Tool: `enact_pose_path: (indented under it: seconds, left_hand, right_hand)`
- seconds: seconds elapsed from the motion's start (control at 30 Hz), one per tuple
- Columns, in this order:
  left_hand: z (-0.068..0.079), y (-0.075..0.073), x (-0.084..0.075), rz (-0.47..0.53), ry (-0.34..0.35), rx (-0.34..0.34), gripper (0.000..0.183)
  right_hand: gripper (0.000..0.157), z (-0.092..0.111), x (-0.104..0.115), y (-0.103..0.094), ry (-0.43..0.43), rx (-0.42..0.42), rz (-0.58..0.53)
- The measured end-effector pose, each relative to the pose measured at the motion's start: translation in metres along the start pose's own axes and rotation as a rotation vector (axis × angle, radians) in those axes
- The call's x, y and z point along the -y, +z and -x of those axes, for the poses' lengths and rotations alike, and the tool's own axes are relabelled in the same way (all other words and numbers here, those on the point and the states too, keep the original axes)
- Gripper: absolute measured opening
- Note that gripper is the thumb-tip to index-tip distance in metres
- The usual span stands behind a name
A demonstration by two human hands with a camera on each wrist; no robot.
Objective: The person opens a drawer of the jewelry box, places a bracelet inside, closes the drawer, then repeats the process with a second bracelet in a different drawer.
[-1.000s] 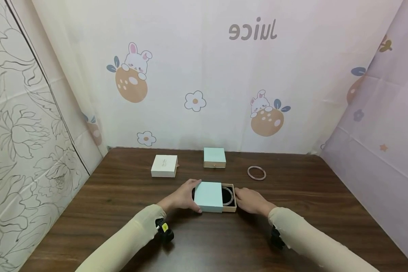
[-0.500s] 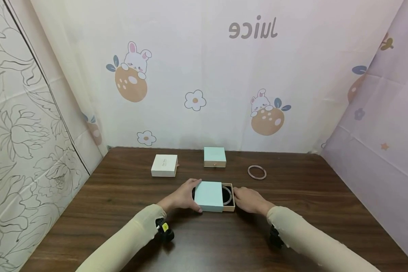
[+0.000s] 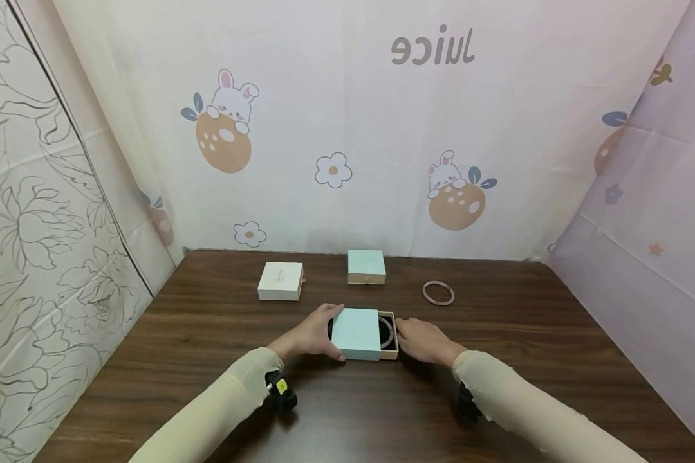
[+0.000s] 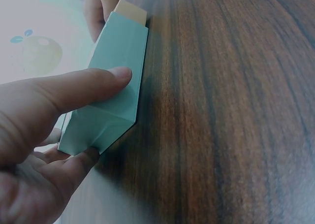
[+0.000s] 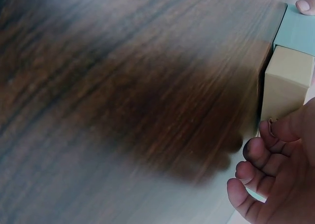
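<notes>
In the head view a mint-green drawer box (image 3: 356, 331) lies on the table, its beige inner tray (image 3: 389, 355) sticking out to the right. A pale bangle (image 3: 385, 332) rests on the tray's black lining, partly hidden beneath the sleeve. My left hand (image 3: 311, 334) grips the sleeve's left end, with the thumb (image 4: 106, 83) along its near side and fingers round the end. At the tray's right end, my right hand (image 3: 423, 339) pinches a small pull loop (image 5: 272, 127) between thumb and index finger, the other fingers curled loosely.
Behind stand a white box (image 3: 280, 281) and a smaller mint drawer box (image 3: 366, 267). Another pinkish bangle (image 3: 438, 293) lies at the back right of the dark wooden table (image 3: 347, 418). A printed curtain (image 3: 336, 116) hangs beyond the table's back edge.
The tray has slid slightly left into the sleeve, so less of it and of its bangle shows. My right hand has moved left with it; the left hand holds its place.
</notes>
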State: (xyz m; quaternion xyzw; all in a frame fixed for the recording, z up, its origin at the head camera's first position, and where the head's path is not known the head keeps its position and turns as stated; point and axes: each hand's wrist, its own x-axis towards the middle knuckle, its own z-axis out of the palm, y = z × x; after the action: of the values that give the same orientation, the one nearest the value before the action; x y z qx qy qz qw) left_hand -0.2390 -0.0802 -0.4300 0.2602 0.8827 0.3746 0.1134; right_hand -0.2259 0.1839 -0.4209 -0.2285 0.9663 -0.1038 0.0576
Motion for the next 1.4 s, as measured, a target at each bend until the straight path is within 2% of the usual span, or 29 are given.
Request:
enact_pose_path:
  seconds: [0.87,1.4]
  left_hand:
    - [0.000,-0.001,-0.001,-0.004,0.013,0.006,0.105]
    - [0.000,-0.002,-0.002,-0.003,0.021,0.013,0.106]
  right_hand:
    - [0.017,-0.009,0.007,0.002,0.014,0.033,-0.017]
    - [0.017,-0.012,0.018,0.000,-0.024,0.032,-0.050]
